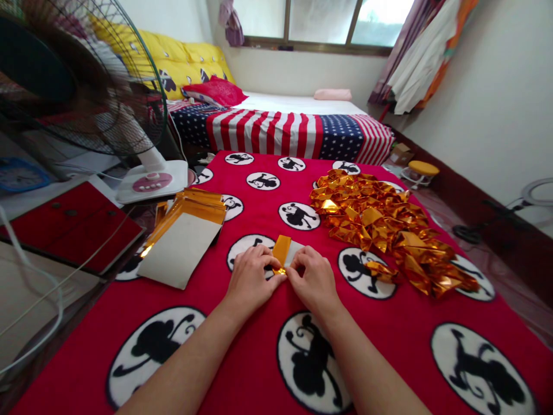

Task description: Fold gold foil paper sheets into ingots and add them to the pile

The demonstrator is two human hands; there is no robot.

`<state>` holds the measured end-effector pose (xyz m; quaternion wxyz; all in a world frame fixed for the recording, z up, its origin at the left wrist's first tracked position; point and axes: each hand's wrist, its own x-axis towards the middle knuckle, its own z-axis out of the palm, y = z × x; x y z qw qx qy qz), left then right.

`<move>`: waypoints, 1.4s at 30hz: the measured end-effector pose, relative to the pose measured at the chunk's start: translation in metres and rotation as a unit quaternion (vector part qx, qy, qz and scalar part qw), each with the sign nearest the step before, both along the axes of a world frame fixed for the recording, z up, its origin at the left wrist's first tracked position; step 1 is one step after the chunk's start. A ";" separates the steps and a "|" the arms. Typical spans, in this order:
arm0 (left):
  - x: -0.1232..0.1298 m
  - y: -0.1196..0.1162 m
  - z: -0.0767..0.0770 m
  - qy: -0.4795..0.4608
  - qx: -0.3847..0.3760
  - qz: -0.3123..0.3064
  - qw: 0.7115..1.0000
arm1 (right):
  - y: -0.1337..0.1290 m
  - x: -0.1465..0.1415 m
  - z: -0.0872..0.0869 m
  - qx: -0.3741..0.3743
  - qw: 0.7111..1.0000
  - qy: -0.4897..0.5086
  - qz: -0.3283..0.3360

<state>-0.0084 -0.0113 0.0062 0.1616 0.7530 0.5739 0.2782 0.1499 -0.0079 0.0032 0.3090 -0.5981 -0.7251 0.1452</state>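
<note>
Both hands meet over a small sheet of gold foil paper (281,249), partly folded, with a pale backing showing on its right side. My left hand (254,275) pinches the near left edge between thumb and fingers. On the near right edge, my right hand (314,279) pinches the same paper, its thumb close to the left thumb. The fingers cover part of the fold. To the right lies a large heap of folded gold foil pieces (371,210), and one loose folded piece (381,271) sits nearer. A stack of flat foil sheets (179,249), pale side up, lies to the left.
A red cloth with black monkey figures in white circles (259,216) covers the table. An electric fan (151,176) stands at the left beside a red box (71,216). Behind are a bed (280,132) and a yellow stool (423,168).
</note>
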 end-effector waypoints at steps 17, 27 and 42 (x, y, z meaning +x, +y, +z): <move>0.000 0.000 -0.005 -0.002 -0.002 0.001 1.000 | 0.004 0.012 -0.001 -0.043 0.998 0.036 0.016; 0.000 0.001 -0.004 0.001 -0.010 0.002 1.000 | 0.003 0.002 0.004 -0.046 0.998 -0.015 -0.042; -0.003 0.006 -0.003 -0.013 -0.036 0.001 0.999 | 0.003 -0.004 0.002 -0.038 0.995 -0.066 -0.062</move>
